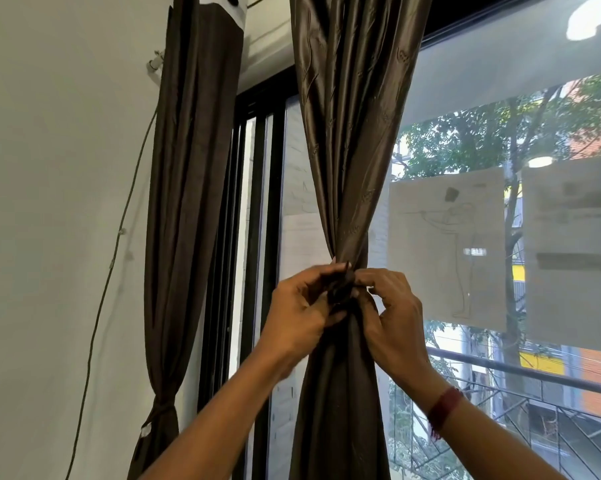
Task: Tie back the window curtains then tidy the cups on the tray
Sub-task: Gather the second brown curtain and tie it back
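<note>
A dark brown satin curtain [344, 150] hangs in front of the window and is gathered into a narrow waist at mid height. A tieback strip [340, 289] of the same dark cloth wraps that waist. My left hand [302, 313] pinches the strip's end from the left. My right hand [392, 306] pinches the strip and the gathered cloth from the right, fingertips meeting the left hand's. A second brown curtain [188, 202] hangs by the wall at left, bound low down by its own tie [162, 408]. No tray or cups are in view.
A white wall [49, 237] with a thin cable [119, 244] running down it fills the left. The black window frame [257, 237] stands between the curtains. Paper sheets [448, 251] are stuck on the glass at right; a balcony railing [534, 372] shows outside.
</note>
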